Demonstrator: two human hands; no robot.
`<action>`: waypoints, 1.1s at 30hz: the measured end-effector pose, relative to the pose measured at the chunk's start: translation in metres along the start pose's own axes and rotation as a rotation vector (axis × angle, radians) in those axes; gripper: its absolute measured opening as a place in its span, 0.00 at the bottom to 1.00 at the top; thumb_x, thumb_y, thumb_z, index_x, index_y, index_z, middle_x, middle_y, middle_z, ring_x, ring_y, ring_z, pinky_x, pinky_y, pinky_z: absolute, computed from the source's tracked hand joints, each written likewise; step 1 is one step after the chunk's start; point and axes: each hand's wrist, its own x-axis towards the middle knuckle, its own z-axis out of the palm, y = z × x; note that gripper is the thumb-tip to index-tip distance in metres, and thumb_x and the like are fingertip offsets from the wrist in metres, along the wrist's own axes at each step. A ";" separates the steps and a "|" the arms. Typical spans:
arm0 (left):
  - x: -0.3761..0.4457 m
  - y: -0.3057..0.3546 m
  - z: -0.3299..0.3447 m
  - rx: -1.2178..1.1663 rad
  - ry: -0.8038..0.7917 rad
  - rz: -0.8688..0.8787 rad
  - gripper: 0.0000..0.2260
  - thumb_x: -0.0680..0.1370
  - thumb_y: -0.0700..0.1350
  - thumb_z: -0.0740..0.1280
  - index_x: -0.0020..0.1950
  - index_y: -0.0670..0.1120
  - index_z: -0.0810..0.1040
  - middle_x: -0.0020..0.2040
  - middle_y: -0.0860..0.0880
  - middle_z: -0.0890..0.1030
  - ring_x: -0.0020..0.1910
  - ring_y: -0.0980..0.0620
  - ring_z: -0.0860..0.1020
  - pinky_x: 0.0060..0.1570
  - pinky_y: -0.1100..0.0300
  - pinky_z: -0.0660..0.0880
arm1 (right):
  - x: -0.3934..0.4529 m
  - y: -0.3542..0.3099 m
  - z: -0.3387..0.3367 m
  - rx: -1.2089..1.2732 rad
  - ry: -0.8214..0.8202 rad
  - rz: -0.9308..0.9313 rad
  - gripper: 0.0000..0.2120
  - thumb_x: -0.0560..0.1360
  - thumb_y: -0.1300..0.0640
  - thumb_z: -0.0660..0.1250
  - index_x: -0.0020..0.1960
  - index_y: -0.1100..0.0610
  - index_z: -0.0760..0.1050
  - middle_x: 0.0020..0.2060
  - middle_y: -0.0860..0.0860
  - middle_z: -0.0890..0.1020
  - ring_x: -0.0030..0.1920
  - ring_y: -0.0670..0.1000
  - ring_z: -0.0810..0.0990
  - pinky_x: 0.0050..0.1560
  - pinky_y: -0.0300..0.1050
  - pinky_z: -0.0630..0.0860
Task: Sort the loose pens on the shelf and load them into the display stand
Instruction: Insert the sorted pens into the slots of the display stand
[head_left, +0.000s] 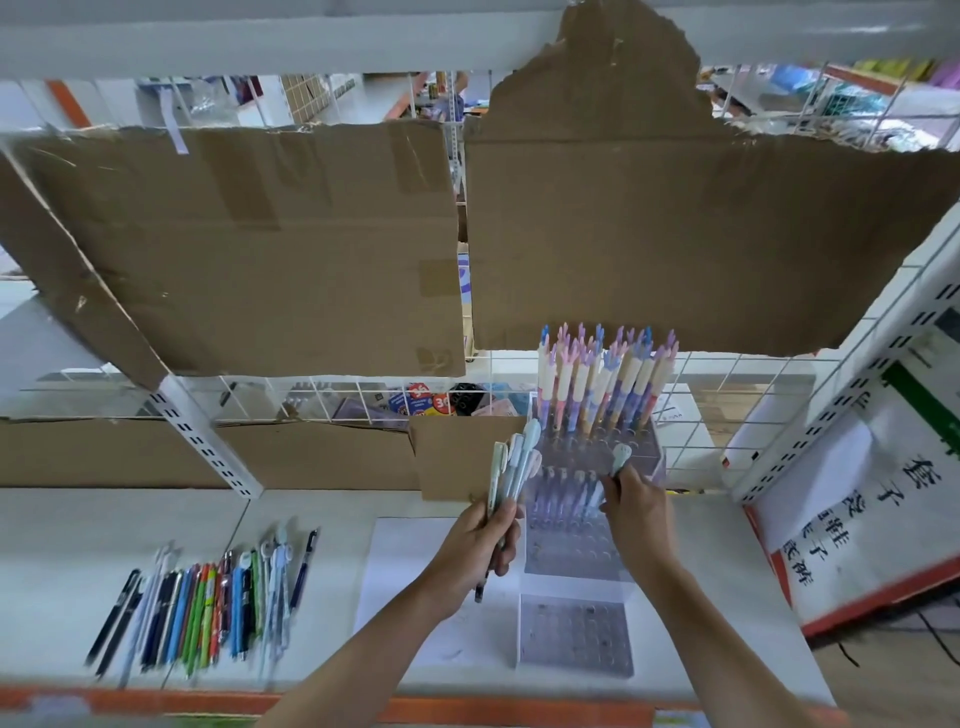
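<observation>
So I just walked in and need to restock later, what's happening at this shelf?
A person is loading pens into a clear tiered acrylic display stand on the white shelf. The left hand grips a bunch of pale blue and white pens; the right hand pinches one pale blue pen at the stand's middle tier. The back tier is full; a row of loose mixed-colour pens waits at left.

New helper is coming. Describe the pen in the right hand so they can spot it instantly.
Start at the clear tiered display stand on the white shelf. The right hand reaches over its middle tier, pinching one pen. It stands alone with a pale mint cap, unlike the bundle of pens in the left hand.
</observation>
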 end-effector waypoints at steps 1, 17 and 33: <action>-0.001 0.000 -0.001 0.001 0.007 0.000 0.10 0.82 0.45 0.56 0.50 0.40 0.72 0.31 0.52 0.71 0.26 0.55 0.67 0.27 0.64 0.65 | -0.001 0.001 0.000 0.000 0.014 0.003 0.08 0.78 0.66 0.62 0.40 0.67 0.72 0.37 0.65 0.80 0.35 0.63 0.78 0.32 0.46 0.68; -0.002 0.004 -0.005 0.059 -0.017 -0.009 0.11 0.82 0.49 0.56 0.43 0.44 0.67 0.29 0.53 0.69 0.23 0.56 0.58 0.25 0.61 0.52 | 0.002 0.014 -0.003 0.132 -0.040 0.123 0.10 0.78 0.64 0.61 0.40 0.68 0.72 0.35 0.61 0.81 0.36 0.62 0.81 0.39 0.54 0.79; 0.002 0.000 -0.002 0.030 -0.052 -0.010 0.10 0.81 0.46 0.60 0.44 0.41 0.71 0.34 0.47 0.70 0.24 0.55 0.61 0.24 0.63 0.56 | 0.005 0.034 0.034 0.138 -0.152 0.317 0.12 0.78 0.61 0.61 0.36 0.60 0.70 0.34 0.63 0.76 0.40 0.65 0.81 0.39 0.55 0.77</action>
